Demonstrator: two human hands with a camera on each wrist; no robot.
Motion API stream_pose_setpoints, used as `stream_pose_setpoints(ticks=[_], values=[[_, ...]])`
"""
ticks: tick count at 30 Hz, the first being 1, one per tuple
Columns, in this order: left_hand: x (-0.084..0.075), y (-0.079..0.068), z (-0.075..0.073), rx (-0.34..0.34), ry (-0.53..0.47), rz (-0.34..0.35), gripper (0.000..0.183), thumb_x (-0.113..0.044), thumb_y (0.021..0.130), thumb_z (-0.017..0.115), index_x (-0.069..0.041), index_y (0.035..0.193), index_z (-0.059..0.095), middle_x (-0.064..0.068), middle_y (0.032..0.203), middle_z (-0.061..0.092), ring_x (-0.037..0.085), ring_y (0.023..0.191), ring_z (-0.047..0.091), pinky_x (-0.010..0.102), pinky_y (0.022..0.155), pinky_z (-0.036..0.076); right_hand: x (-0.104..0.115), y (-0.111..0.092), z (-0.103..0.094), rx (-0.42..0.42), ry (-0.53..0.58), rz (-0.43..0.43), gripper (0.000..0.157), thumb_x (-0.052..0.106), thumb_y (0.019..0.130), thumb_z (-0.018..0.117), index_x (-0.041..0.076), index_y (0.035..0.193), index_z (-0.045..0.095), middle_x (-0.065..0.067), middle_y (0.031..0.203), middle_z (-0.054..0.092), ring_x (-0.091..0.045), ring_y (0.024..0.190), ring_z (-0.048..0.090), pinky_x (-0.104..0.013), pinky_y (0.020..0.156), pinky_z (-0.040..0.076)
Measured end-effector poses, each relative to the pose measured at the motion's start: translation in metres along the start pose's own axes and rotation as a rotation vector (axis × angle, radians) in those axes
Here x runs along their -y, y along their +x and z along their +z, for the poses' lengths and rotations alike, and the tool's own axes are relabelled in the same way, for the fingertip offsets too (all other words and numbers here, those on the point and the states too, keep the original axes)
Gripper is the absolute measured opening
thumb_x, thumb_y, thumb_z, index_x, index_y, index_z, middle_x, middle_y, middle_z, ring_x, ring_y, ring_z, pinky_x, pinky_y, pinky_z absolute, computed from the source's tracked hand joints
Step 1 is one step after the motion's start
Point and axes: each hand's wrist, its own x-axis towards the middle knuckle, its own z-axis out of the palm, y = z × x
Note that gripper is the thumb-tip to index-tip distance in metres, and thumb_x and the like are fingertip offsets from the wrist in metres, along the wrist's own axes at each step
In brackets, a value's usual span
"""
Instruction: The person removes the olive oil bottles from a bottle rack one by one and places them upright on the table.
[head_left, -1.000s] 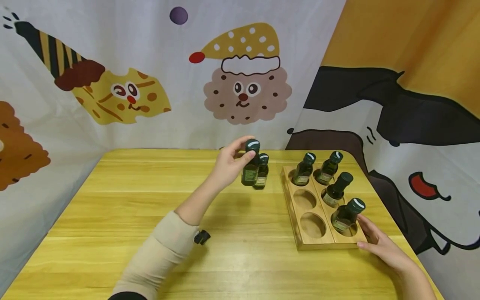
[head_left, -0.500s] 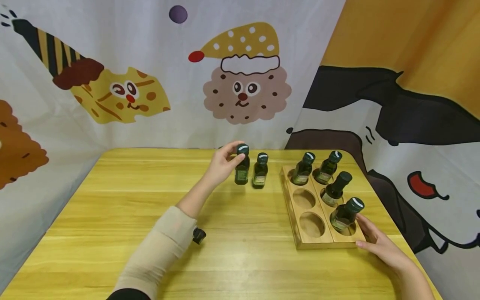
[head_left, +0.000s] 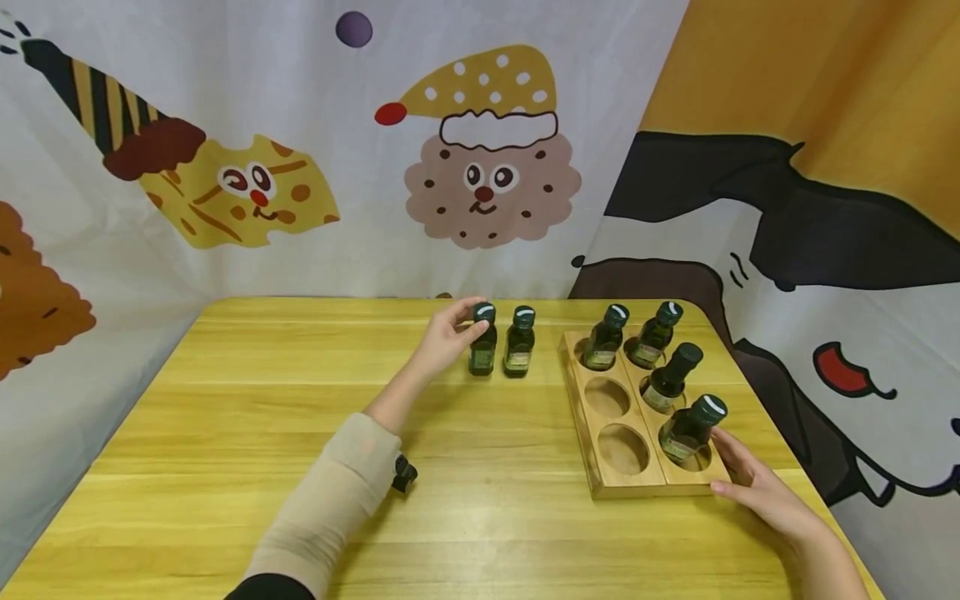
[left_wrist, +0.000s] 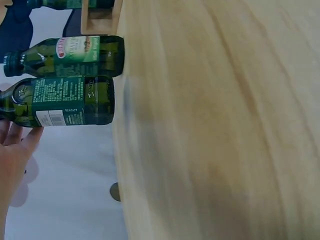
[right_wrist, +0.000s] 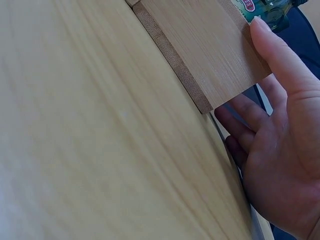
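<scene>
My left hand [head_left: 442, 340] pinches a small dark-green glass bottle [head_left: 482, 358] near its cap, with the bottle upright at the table surface. Just to its right stands a similar bottle [head_left: 519, 348]; the left wrist view shows green labels on both, the held bottle's label [left_wrist: 59, 101] bearing a barcode. At the right, a wooden rack [head_left: 645, 490] with two columns of round holes carries several such bottles, some leaning. Two holes in its left column show their wooden floors. My right hand [head_left: 772, 496] grips the rack's near right corner, thumb on the front and fingers along the side.
The yellow wood-grain table [head_left: 480, 517] ends at the back against a hanging cloth [head_left: 300, 83] printed with cartoon figures. A black clip-like piece [head_left: 404, 474] is on the left sleeve cuff.
My left hand has carried its bottle left, away from in front of the other bottle, and then lowered it to the table beside it. My right hand stays on the rack.
</scene>
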Motion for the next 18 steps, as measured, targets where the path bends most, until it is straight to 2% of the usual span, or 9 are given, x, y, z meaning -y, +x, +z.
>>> stream_pose_setpoints(ticks=[7, 18], values=[[0.041, 0.009, 0.003, -0.01, -0.004, -0.044, 0.04, -0.005, 0.091, 0.064, 0.001, 0.13, 0.055, 0.018, 0.116, 0.063, 0.028, 0.106, 0.059, 0.037, 0.093, 0.047, -0.001, 0.0, 0.0, -0.005, -0.005, 0.008, 0.078, 0.004, 0.095, 0.057, -0.003, 0.151, 0.003, -0.041, 0.147, 0.002, 0.025, 0.114, 0.023, -0.002, 0.087, 0.025], [0.046, 0.008, 0.004, -0.016, 0.017, -0.053, 0.04, -0.01, 0.092, 0.065, -0.004, 0.13, 0.056, 0.011, 0.114, 0.064, 0.022, 0.105, 0.059, 0.035, 0.093, 0.048, -0.002, 0.0, 0.0, -0.007, 0.002, 0.006, 0.078, 0.004, 0.095, 0.057, -0.002, 0.152, 0.003, -0.041, 0.147, 0.002, 0.024, 0.114, 0.023, -0.002, 0.087, 0.025]])
